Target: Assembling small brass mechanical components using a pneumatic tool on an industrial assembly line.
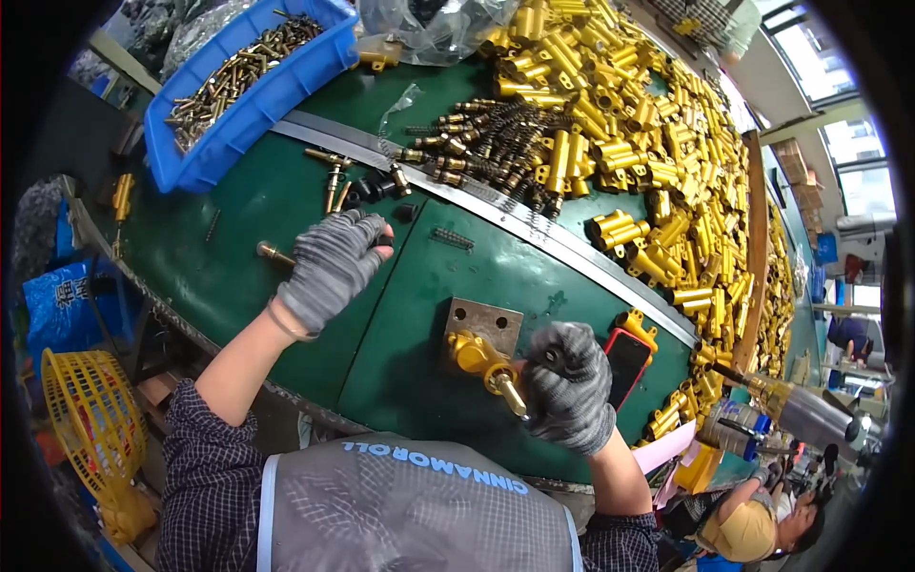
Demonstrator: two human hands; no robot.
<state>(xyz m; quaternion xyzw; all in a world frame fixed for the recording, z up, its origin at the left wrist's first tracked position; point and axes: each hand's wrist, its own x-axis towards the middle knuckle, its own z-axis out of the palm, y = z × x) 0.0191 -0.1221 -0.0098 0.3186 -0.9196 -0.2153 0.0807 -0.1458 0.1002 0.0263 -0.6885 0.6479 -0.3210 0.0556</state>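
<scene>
Head view, looking down on a green worktable (pixel 286 200). Left hand (pixel 329 262), in a grey knit glove, stretched out flat above the table, fingers loosely curled around a small black part (pixel 384 237) at the fingertips; whether pinched or merely touched, impossible to tell. Brass bolt (pixel 274 254) lying just beside that hand, to its left. Right hand (pixel 569 386), gloved likewise, closed about the end of a brass stem (pixel 510 391) projecting from a yellow brass fitting (pixel 474 355). Fitting seated against a square metal plate (pixel 484 326) fixed to the table, near the front edge, between the two hands. Red-edged phone (pixel 626 362) lying just right of the right hand. Blue bin (pixel 250 105) of dark screws at upper left. Cluster of dark springs and small brass pieces (pixel 481 143) at centre top, beyond a metal strip (pixel 496 205) crossing the table. Large heap of yellow brass fittings (pixel 658 162) spread along the upper right. Yellow plastic basket (pixel 91 410) below the table at left. Another person (pixel 762 524) seated at lower right, beside a hanging power tool (pixel 796 405).
</scene>
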